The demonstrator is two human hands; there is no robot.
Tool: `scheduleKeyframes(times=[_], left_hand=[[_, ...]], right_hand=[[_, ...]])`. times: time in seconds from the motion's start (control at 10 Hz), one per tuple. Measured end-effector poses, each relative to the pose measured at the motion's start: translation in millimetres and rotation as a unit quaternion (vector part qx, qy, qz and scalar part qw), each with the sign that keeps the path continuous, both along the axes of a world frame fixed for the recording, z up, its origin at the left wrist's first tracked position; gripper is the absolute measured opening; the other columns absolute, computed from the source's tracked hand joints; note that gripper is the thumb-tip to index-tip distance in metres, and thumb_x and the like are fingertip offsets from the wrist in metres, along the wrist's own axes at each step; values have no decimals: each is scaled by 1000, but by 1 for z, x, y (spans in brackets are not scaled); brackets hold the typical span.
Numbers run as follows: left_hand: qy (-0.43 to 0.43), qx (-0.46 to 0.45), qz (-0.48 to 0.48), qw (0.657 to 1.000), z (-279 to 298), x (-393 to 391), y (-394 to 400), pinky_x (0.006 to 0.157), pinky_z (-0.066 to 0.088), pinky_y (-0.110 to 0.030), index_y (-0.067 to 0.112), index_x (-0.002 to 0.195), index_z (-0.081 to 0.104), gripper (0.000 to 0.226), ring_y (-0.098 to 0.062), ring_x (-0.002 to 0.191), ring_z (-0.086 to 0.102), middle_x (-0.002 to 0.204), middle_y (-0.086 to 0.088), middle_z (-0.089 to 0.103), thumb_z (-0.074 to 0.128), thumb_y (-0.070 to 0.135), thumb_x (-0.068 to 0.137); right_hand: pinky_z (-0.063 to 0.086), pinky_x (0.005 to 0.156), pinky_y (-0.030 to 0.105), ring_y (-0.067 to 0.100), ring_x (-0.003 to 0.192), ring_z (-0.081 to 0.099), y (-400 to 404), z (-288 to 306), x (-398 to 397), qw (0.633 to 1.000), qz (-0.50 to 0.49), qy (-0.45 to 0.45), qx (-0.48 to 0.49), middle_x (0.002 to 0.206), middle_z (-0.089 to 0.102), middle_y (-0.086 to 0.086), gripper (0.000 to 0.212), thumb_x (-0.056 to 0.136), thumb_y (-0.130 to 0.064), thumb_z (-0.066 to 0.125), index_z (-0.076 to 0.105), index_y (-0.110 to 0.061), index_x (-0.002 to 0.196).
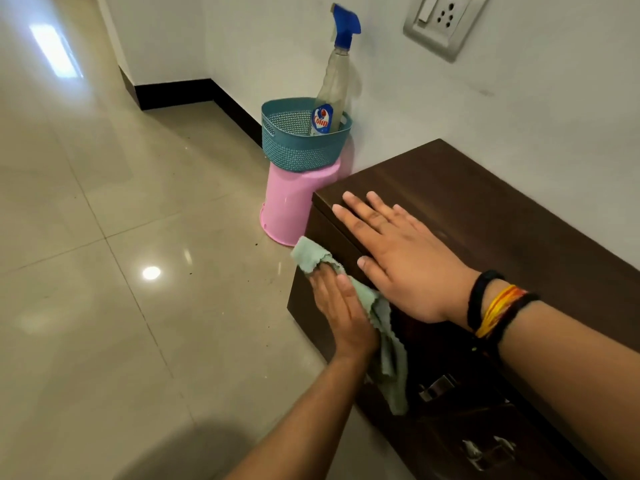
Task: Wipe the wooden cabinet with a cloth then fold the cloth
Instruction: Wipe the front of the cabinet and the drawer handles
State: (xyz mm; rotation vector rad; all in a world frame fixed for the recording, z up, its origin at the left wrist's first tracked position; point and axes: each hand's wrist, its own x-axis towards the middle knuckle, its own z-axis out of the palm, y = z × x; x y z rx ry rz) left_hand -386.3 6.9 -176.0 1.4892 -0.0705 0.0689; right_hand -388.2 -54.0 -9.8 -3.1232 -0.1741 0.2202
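Two bare forearms reach forward from the bottom of the view. The right hand [398, 258] lies flat and fully open on top of the wooden cabinet [485, 209], its fingers spread near the front corner, and it holds nothing. Several thread bands [495, 308] circle this wrist. The left hand [341, 306] is flat too, the palm pressing a pale green cloth [381, 323] against the front face of the cabinet, just below the top edge. One end of the cloth sticks out past the fingertips toward the cabinet corner; the other end hangs down beside the wrist, close to a metal handle [436, 386].

To the left of the cabinet the tiled floor [104, 237] is wide and open. Just beyond the cabinet corner stands a pink upturned bucket [291, 206], and a teal basket [294, 147] sits on it with a spray bottle [332, 84] leaning inside. Both stand near the wall [450, 98], which carries a socket plate [443, 19].
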Motion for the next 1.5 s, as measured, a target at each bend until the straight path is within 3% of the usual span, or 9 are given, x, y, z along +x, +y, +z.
scheduleKeyframes(times=[0.2, 0.3, 0.5, 0.9, 1.0, 1.2, 1.3, 1.4, 1.5], left_hand=[[96, -55, 61, 992, -66, 53, 2, 124, 15, -52, 14, 156, 21, 53, -26, 152, 19, 165, -10, 22, 33, 34, 108], [121, -89, 21, 988, -56, -6, 1, 126, 9, -37, 25, 153, 17, 89, -11, 152, 13, 161, 8, 15, 21, 85, 86], [15, -56, 65, 996, -53, 92, -4, 124, 10, -29, 14, 157, 21, 54, -15, 154, 14, 165, -2, 19, 25, 28, 105], [30, -38, 64, 997, -45, 66, 5, 126, 10, -38, 8, 157, 20, 55, -19, 154, 13, 165, -5, 18, 22, 29, 106], [133, -114, 25, 984, -45, 10, 3, 125, 15, -41, 10, 151, 28, 92, -27, 151, 21, 160, -8, 26, 29, 79, 90], [-57, -12, 57, 997, -17, 49, -1, 125, 3, -25, 20, 159, 10, 56, -9, 154, 4, 165, 9, 7, 18, 35, 106], [125, -94, 50, 986, -104, 76, -3, 125, 14, -33, 14, 157, 23, 53, -15, 151, 21, 164, -4, 23, 30, 33, 109], [159, -431, -383, 801, -247, 29, -12, 110, 42, -40, 28, 151, 37, 86, -21, 126, 52, 143, -10, 51, 49, 80, 84], [329, -89, 89, 936, -201, 5, -15, 119, 29, -38, 31, 153, 29, 81, -14, 138, 38, 150, 7, 41, 38, 79, 88]], right_hand=[[-1, 125, 38, 10, 153, -13, -6, -1, 14, 1000, 20, 3, 11, 167, -10, -13, 68, 103, -35, 35, -6, -37, 158], [-2, 125, 37, 8, 153, -14, -4, -2, 6, 1000, 11, 16, 24, 166, -12, -16, 70, 103, -35, 36, -7, -40, 157], [0, 124, 41, 15, 154, -9, 1, 3, 31, 1000, 2, -21, 11, 168, -8, -13, 79, 96, -29, 43, -5, -39, 158], [-1, 124, 40, 17, 155, -9, 7, -12, 25, 1000, -6, -21, 14, 168, -9, -12, 81, 96, -28, 46, -6, -37, 159], [0, 125, 41, 15, 155, -8, 2, -9, 23, 1000, -9, -19, 14, 168, -8, -13, 78, 98, -31, 44, -5, -38, 158], [-1, 125, 39, 14, 154, -10, 1, 0, 25, 999, -7, -27, 16, 168, -8, -14, 79, 98, -31, 45, -5, -38, 158], [-1, 125, 40, 14, 154, -10, 5, -4, 23, 1000, -13, -20, 20, 168, -8, -14, 79, 98, -31, 46, -5, -39, 158], [-1, 125, 40, 12, 154, -10, 4, -4, 22, 1000, -13, -12, 26, 167, -9, -15, 79, 99, -32, 46, -6, -40, 158], [-1, 125, 41, 11, 153, -12, -3, 1, 20, 1000, -21, -8, 21, 167, -11, -17, 79, 99, -32, 46, -7, -42, 157]])
